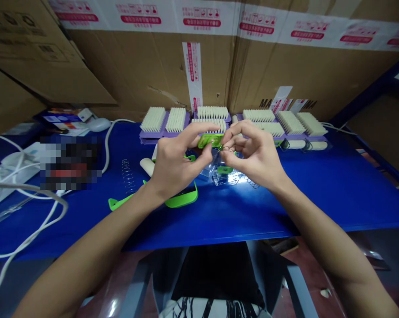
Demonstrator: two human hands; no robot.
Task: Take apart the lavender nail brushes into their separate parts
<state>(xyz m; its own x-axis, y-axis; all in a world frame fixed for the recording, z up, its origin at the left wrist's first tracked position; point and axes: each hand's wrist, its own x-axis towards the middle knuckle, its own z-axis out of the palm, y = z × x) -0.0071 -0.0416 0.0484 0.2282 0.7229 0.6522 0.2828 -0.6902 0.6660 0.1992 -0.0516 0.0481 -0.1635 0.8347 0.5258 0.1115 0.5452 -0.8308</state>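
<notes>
Above the middle of the blue table, my left hand (179, 161) grips a small bright green plastic part (210, 141) between thumb and fingers. My right hand (252, 152) is closed at the right end of that part, thumb and fingertips pinched together; what they pinch is too small to make out. Under the hands lie clear plastic pieces (226, 177). A green curved frame (182, 200) rests on the table below my left hand, and another green piece (119, 202) is partly hidden by my left forearm.
Purple bases with cream bristle blocks (153, 119) line the back against a cardboard wall (126, 62). A metal spring (128, 176) and white cables (108, 145) lie left. A white mouse (99, 125) sits at the back left. Cream rollers (294, 144) are at the right.
</notes>
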